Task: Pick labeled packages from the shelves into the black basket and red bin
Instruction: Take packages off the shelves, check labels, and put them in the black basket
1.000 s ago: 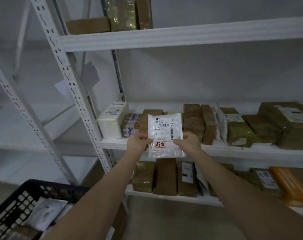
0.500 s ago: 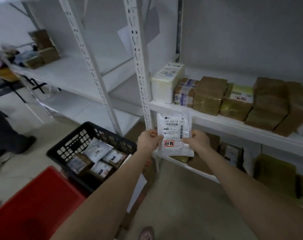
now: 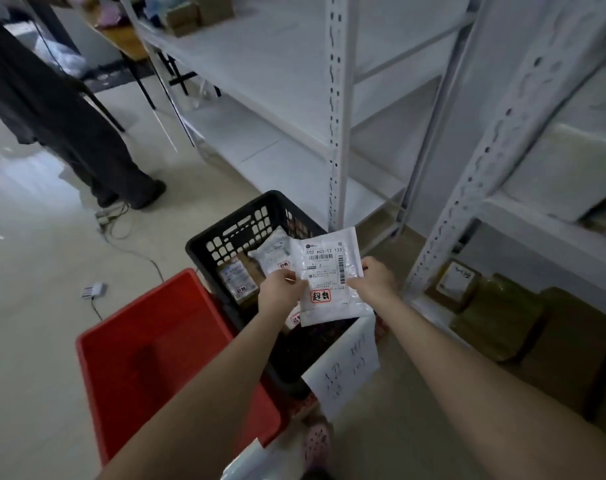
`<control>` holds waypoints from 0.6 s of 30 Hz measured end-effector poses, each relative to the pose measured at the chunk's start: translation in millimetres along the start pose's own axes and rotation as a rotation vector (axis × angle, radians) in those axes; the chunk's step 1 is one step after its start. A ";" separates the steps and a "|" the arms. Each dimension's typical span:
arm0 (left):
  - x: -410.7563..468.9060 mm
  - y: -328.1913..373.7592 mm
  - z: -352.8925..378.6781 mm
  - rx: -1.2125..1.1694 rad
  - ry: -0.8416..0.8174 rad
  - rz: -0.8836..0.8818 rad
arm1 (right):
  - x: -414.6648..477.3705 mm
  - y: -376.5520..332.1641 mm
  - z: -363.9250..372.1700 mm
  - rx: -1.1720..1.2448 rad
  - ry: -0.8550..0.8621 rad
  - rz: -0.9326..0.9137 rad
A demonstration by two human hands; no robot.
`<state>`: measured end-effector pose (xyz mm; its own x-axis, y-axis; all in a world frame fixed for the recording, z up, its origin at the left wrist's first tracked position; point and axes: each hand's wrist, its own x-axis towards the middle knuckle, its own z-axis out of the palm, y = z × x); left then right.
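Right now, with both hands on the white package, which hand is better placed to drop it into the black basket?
Probably the left hand: it pinches the white package by its left edge over the open inside of the black basket, while the right hand appears nearer the basket's shelf-side rim.

It's dim in here, everything washed in a flat grey-blue cast. The brightest spot is a pale sheen on the floor (image 3: 21,181) at far left, where light glances off it. The white package (image 3: 329,275) in the middle is the sharpest thing, its printed numbers readable. The nearest shelf upright (image 3: 495,140) on the right smears with motion blur, its holes stretched into streaks, and the straight posts lean and bow toward the edges from the wide lens. Brown parcels (image 3: 502,323) on the low shelf sit in deep shadow, detail muddy. A soft dark shadow lies inside the red bin (image 3: 139,323). The forearms (image 3: 197,410) swell and soften at the bottom edge.
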<state>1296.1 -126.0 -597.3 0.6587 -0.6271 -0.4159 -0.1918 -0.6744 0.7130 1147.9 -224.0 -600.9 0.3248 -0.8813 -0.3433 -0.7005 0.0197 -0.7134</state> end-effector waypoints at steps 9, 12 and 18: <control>94.9 -67.2 13.8 0.057 -0.052 -0.212 | 85.3 7.4 99.8 -0.233 -0.178 0.140; 108.9 -85.2 36.0 0.014 -0.066 -0.288 | 108.6 20.6 127.2 -0.346 -0.246 0.168; 152.0 -106.3 69.2 -0.034 -0.005 -0.344 | 162.7 40.3 176.8 -0.572 -0.325 0.112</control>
<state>1366.3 -176.6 -775.3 0.6771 -0.3669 -0.6379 0.0653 -0.8334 0.5487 1284.9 -283.0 -793.5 0.3428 -0.6994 -0.6271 -0.9387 -0.2299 -0.2568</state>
